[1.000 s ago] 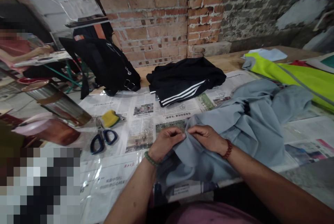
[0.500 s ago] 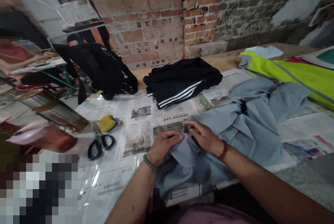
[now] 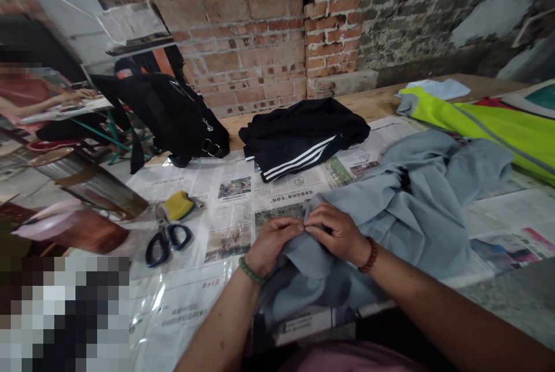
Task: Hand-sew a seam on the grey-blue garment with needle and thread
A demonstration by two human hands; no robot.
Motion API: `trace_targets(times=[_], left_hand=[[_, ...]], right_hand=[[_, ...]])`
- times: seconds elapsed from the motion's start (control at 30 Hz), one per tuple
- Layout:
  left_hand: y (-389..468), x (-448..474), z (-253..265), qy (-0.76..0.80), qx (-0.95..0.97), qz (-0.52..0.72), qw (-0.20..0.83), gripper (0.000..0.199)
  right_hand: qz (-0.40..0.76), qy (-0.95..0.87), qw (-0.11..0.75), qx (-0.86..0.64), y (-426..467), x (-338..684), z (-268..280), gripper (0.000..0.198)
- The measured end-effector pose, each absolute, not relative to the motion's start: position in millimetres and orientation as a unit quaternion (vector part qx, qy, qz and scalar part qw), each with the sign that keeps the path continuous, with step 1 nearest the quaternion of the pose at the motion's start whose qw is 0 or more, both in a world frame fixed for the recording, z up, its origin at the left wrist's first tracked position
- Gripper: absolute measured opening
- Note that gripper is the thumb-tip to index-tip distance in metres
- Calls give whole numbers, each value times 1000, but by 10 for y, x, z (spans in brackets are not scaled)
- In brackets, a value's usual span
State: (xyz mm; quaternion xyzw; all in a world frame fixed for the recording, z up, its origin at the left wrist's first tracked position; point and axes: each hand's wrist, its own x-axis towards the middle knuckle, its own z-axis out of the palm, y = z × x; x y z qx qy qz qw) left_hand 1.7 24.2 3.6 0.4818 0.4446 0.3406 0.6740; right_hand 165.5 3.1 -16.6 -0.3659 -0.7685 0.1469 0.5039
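Note:
A crumpled grey garment (image 3: 416,216) spreads over the newspaper-covered table and hangs toward my lap. My left hand (image 3: 275,242), with a green bead bracelet at the wrist, pinches the cloth between thumb and fingers. Close against it, my right hand (image 3: 336,230), wearing a red bead bracelet, grips the same cloth with bent fingers. The fingertips of both hands meet at one spot on the fabric. Whether anything small is held there, I cannot make out. A small black patch (image 3: 404,177) shows among the garment's folds.
Dark-handled scissors (image 3: 168,239) and a yellow sponge-like piece (image 3: 179,205) lie left of my hands. Beyond are a metal flask (image 3: 93,181), a black backpack (image 3: 173,117), black striped clothing (image 3: 303,135) and a neon-yellow vest (image 3: 481,123). A person (image 3: 26,94) sits at another table.
My right hand has closed in, its fingers lowering onto the cloth beside the left fingertips. The left hand has barely moved, and the garment lies much as before.

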Motion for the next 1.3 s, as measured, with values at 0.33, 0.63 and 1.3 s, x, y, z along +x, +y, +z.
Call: trace_targets(times=[0.33,0.63,1.3], left_hand=[[244,59,-16,449,489,302,683,20],[241,90,-33,460,499,284,677,22],[238,1,14,435,488,282,702,18]], right_hand=[[366,-600,572,-423,-5,1653,-220,12],[501,-430,657,-363,112,1702,-168,21],[120,-840,441,-292,390,1872,128,23]])
